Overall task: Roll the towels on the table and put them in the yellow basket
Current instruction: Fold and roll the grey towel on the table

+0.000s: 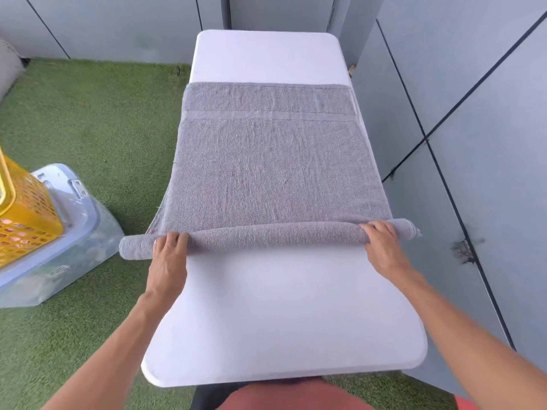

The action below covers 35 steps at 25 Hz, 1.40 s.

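Both hands, left hand (168,247) and right hand (381,236), grip grey towel (266,173)'s started roll; most still flat, yellow basket (23,214) awaits

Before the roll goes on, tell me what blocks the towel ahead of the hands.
Nothing visible. Beyond the left hand and right hand, the grey towel lies flat on the white table.

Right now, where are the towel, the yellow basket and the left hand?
towel (275,173): head view, flat unrolled part.
yellow basket (26,214): head view, perforated side wall.
left hand (168,255): head view, back of the hand on the roll.
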Each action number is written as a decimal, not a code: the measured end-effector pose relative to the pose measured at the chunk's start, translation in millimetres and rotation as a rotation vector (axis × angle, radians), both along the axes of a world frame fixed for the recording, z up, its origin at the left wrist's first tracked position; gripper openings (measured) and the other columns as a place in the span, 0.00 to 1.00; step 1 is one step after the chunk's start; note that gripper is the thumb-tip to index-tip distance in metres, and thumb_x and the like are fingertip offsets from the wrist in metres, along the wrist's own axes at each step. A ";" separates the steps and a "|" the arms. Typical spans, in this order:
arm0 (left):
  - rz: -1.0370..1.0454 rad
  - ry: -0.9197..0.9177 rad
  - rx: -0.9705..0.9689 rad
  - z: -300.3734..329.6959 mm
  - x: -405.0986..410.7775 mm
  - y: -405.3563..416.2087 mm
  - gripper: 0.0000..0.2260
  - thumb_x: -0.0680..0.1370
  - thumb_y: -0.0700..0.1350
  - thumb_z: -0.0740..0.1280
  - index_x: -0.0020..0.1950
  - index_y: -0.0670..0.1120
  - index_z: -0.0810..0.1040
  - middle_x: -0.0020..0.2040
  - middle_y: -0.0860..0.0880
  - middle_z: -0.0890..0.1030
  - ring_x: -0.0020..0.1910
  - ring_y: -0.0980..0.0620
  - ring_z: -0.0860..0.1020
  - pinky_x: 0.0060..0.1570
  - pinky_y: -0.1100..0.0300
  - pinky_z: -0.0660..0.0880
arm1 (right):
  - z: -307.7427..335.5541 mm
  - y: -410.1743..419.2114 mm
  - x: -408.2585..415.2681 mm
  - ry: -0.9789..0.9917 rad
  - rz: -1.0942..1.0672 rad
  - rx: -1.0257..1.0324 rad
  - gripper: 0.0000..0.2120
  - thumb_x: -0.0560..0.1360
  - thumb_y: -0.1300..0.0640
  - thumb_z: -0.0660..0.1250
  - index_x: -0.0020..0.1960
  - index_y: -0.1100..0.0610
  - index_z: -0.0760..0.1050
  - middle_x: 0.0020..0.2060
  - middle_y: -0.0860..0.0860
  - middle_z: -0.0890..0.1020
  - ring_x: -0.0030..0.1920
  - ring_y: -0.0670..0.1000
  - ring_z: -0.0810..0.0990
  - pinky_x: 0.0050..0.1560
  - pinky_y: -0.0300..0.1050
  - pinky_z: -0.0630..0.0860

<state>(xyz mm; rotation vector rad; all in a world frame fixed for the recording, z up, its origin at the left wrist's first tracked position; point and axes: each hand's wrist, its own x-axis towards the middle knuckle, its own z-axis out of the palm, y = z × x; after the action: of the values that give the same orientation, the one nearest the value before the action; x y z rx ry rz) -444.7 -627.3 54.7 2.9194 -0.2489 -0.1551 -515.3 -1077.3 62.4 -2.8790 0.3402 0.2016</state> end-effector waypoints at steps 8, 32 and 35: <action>0.042 0.329 -0.119 12.5 5.6 20.6 0.22 0.73 0.31 0.60 0.67 0.40 0.73 0.58 0.39 0.79 0.57 0.39 0.75 0.56 0.49 0.70 | 29.1 -12.6 -13.3 0.339 -0.068 0.253 0.24 0.75 0.66 0.59 0.69 0.53 0.69 0.58 0.50 0.73 0.61 0.55 0.74 0.54 0.43 0.68; 0.036 0.271 -0.159 8.6 21.2 30.1 0.21 0.71 0.28 0.60 0.63 0.42 0.72 0.57 0.41 0.74 0.56 0.39 0.74 0.55 0.48 0.71 | 24.3 -10.6 11.3 0.284 -0.003 0.197 0.22 0.76 0.64 0.63 0.69 0.55 0.69 0.65 0.55 0.71 0.69 0.57 0.67 0.68 0.49 0.62; 0.101 -0.054 -0.087 15.3 11.3 19.9 0.14 0.73 0.29 0.64 0.55 0.42 0.77 0.53 0.41 0.73 0.49 0.40 0.70 0.47 0.47 0.69 | 20.4 2.3 9.3 -0.099 -0.114 0.127 0.15 0.73 0.65 0.67 0.58 0.52 0.77 0.59 0.56 0.74 0.64 0.60 0.70 0.64 0.53 0.63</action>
<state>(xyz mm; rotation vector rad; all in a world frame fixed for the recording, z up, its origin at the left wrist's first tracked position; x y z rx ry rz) -433.4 -607.4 70.0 2.8445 -0.1127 -0.0486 -506.0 -1075.1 82.8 -2.7236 0.4537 0.0578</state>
